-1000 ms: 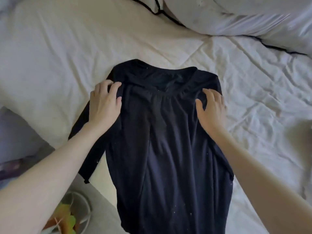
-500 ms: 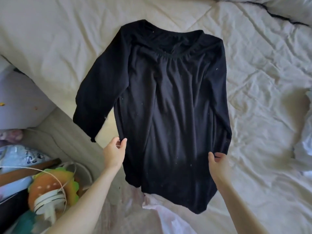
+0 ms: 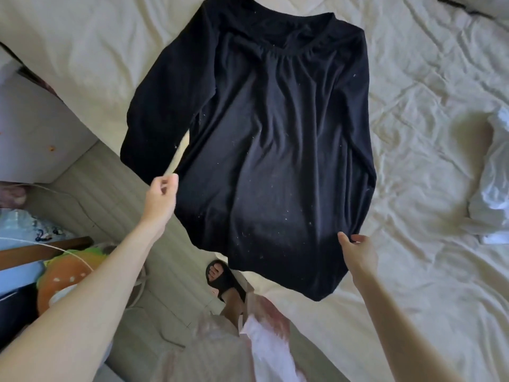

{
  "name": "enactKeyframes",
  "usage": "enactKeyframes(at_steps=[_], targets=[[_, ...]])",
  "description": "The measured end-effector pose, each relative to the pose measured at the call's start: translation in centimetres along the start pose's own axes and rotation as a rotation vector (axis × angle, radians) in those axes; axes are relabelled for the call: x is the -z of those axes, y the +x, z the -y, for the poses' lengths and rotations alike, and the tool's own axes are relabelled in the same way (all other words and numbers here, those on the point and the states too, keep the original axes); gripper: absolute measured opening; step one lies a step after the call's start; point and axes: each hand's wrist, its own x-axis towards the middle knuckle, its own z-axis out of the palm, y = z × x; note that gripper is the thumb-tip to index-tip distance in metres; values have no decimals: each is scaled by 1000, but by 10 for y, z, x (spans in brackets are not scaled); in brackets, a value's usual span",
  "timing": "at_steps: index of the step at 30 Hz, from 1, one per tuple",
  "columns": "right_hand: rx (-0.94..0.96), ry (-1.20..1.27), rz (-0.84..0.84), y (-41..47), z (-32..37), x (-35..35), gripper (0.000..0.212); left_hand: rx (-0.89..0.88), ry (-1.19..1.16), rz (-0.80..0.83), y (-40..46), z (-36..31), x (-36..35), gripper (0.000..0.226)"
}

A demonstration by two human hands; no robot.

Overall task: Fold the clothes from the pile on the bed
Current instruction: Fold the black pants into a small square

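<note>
- Cream quilted bed point(image 3: 413, 133): carries the garment.
- Black long-sleeved knit top point(image 3: 275, 147): spread flat, hem overhanging the bed edge.
- Left hand point(image 3: 161, 199), right hand point(image 3: 358, 250): each grip pinches a side seam; step judged smoothing, next fold sleeves inward.

Black top point(image 3: 275, 139) in my hands: soft knit cloth, matt, speckled with pale lint, gathered into fine pleats under the neckline. Bed sheet point(image 3: 413, 133): cream woven cloth, matt, heavily creased, with faint quilted seam lines. White garment point(image 3: 493, 172) at the right edge: thin crumpled cloth, slight sheen. Floor point(image 3: 115, 194): pale planks, wood-look, low gloss. Slipper point(image 3: 224, 279) on my foot: black, matt, looks like rubber or foam. Orange plush toy point(image 3: 66, 277): fuzzy fabric. Wooden board point(image 3: 33, 250) beside it: brown, smooth.
</note>
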Motion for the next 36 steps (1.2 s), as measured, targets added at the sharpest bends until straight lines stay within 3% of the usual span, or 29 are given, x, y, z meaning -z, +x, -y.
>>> enactKeyframes(at_steps=[2,5,11,17,21,28,30,33,36], targets=[[2,-57,9,-4,-2,-1,23,30,-14,154,-13,6,-8,26],[-26,-105,-9,-8,-8,-4,39,162,36,324,-30,25,-16,28],[21,-28,-17,-28,-21,-11,19,212,49,194,-47,60,-1,7],[-67,189,-140,-42,-22,-9,14,217,-50,40,-59,66,22,32],[-98,235,-172,-43,-23,-2,12,87,99,-66,-60,53,28,40],[-161,519,-142,-40,-16,14,16,-158,327,-116,-61,53,53,31],[-2,400,-108,-47,-25,20,23,-192,391,-108,-64,60,61,30],[288,-16,8,-53,-44,28,33,-241,466,-87,-62,67,72,28],[264,-217,53,-43,-56,31,31,-271,539,-72,-55,70,76,28]])
